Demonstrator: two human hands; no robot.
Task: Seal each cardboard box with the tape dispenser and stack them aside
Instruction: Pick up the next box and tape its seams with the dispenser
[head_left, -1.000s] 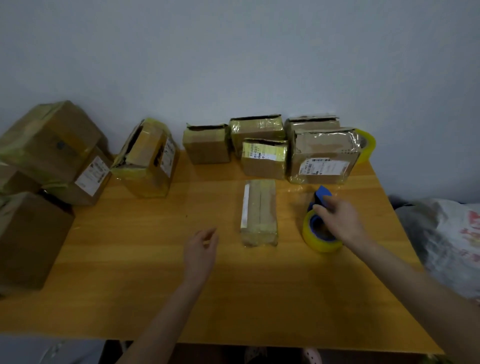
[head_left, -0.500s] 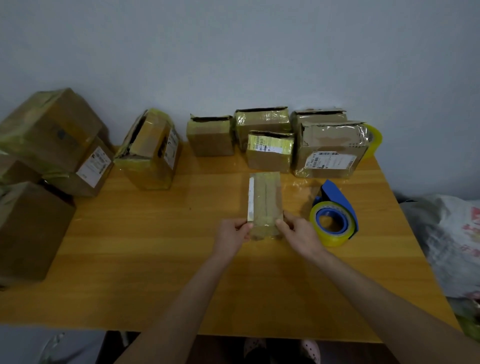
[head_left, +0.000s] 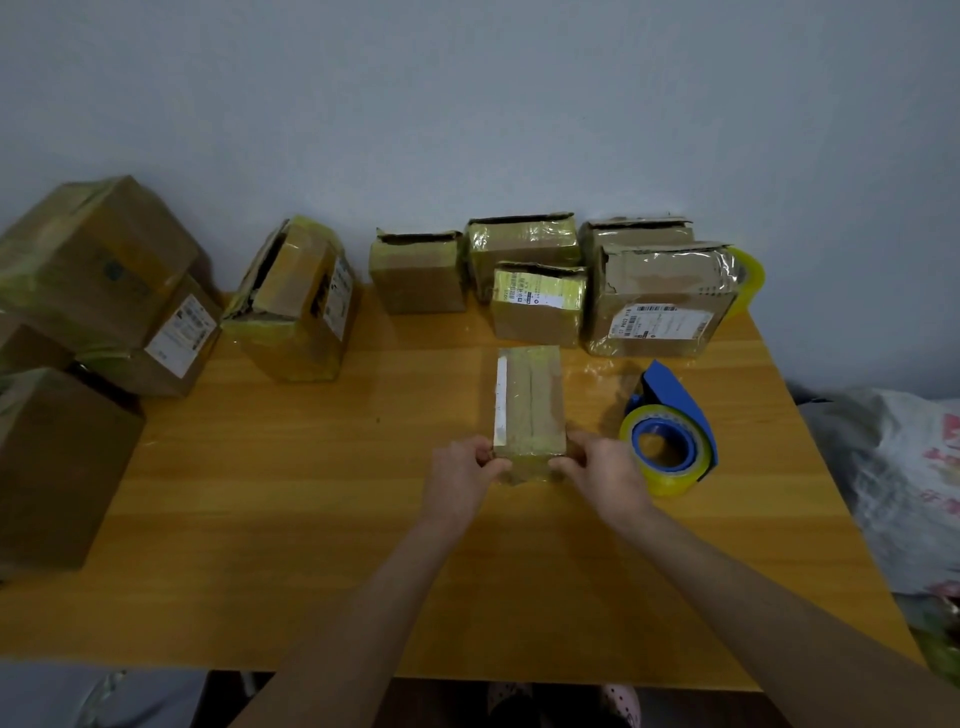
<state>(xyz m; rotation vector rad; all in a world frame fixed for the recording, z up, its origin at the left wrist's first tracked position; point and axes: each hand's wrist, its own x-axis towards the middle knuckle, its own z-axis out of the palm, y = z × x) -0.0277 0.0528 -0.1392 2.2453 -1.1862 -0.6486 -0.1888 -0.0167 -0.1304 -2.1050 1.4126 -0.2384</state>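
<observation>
A small long cardboard box (head_left: 529, 400), wrapped in clear tape with a white strip along its left edge, lies on the wooden table (head_left: 311, 493) in the middle. My left hand (head_left: 460, 480) grips its near left corner and my right hand (head_left: 602, 478) grips its near right corner. The blue tape dispenser (head_left: 670, 431) with a yellowish tape roll lies on the table just right of the box, untouched.
Several taped boxes (head_left: 535, 301) stand in a row along the wall, with a large one (head_left: 657, 301) at the right and a spare tape roll (head_left: 748, 278) behind it. A torn box (head_left: 296, 306) and a stack of bigger boxes (head_left: 98, 312) fill the left. A bag (head_left: 904, 483) lies beyond the right edge.
My right hand let go of the tape dispenser and both hands came in to take hold of the small box's near end. The dispenser stays where it was left.
</observation>
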